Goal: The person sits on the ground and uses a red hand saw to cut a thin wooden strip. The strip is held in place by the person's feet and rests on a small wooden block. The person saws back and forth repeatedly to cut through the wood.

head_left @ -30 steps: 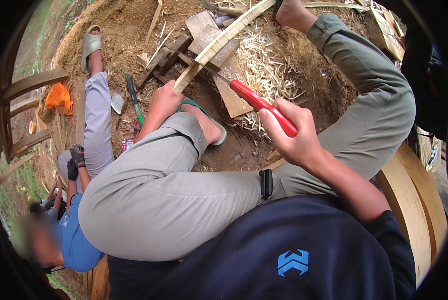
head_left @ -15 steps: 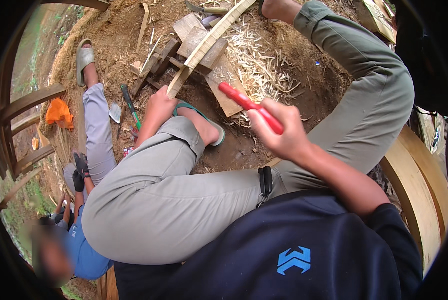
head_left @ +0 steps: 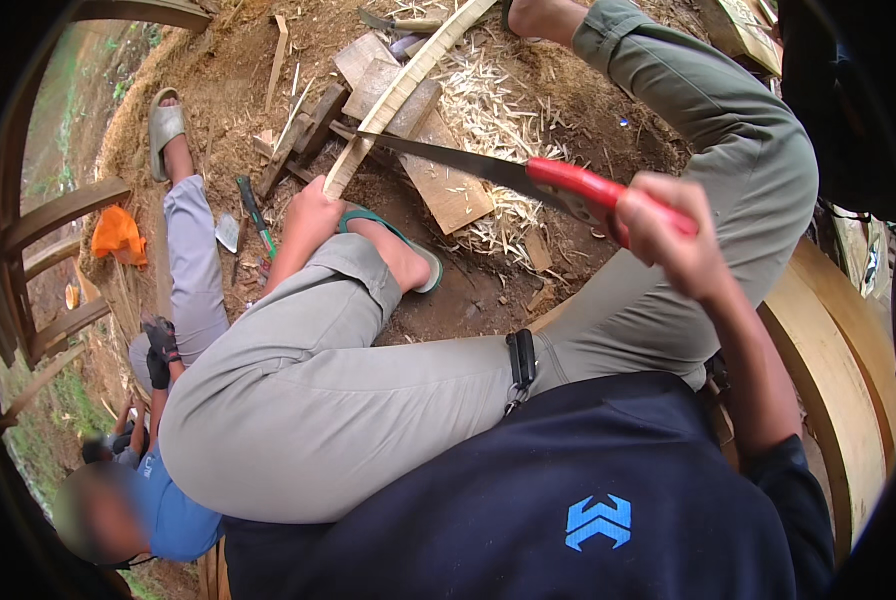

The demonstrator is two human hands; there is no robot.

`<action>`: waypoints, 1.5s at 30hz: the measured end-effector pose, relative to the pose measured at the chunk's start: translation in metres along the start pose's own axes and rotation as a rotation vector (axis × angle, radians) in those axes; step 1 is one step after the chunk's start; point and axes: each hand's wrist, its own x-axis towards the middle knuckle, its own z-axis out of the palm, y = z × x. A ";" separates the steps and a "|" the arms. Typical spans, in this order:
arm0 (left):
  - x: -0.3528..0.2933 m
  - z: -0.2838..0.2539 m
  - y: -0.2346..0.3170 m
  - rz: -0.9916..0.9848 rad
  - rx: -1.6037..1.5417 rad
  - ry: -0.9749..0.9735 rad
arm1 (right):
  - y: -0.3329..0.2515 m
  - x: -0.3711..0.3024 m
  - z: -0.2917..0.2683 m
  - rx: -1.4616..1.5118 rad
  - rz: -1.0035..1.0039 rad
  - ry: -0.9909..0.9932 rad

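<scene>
A handsaw with a red handle and a dark tapering blade is in my right hand, fingers wrapped round its grip. The blade's tip end meets a long curved pale wooden strip a little beyond my left hand. Closed about the strip's near end is my left hand, beside my sandalled foot. Wooden blocks lie under the strip, with a flat board sloping toward me from them.
Pale shavings cover the ground right of the blocks. A green-and-black handled tool lies left of my left hand. Another person's leg stretches out at left, near an orange cloth. Curved planks stand at right.
My right hand has drawn the saw back to the right, and the blade now shows plainly. My left hand stays on the strip's near end.
</scene>
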 end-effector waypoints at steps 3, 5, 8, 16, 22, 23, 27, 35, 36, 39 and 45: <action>0.009 0.005 -0.007 -0.051 -0.091 -0.061 | -0.007 -0.030 0.029 -0.155 -0.093 0.064; 0.006 0.000 0.011 -0.080 -0.113 -0.072 | -0.030 -0.048 0.034 -0.227 -0.116 0.128; 0.003 0.001 0.002 -0.106 -0.100 -0.061 | -0.062 -0.076 0.018 -0.390 -0.287 0.204; -0.003 -0.012 0.007 -0.061 -0.051 -0.054 | 0.005 0.069 0.039 -0.923 -0.837 0.050; -0.006 -0.016 0.013 -0.044 -0.057 -0.054 | 0.097 0.156 0.086 -1.146 -0.891 -0.118; -0.003 -0.019 0.013 -0.036 -0.059 -0.050 | 0.103 0.159 0.086 -1.166 -0.875 -0.104; -0.004 -0.014 0.007 -0.046 -0.078 -0.041 | 0.059 0.139 0.092 -0.978 -0.863 -0.049; 0.010 0.011 0.000 -0.084 -0.132 -0.100 | -0.127 0.195 0.047 0.566 -0.838 -0.244; 0.021 0.009 0.011 -0.053 -0.158 -0.117 | -0.137 0.188 0.027 0.584 -0.821 -0.245; 0.006 -0.001 -0.005 -0.104 -0.108 -0.080 | -0.147 0.206 0.019 0.370 -0.671 -0.293; 0.010 -0.001 0.005 -0.074 -0.089 -0.099 | -0.115 0.205 0.025 -0.231 -0.459 -0.262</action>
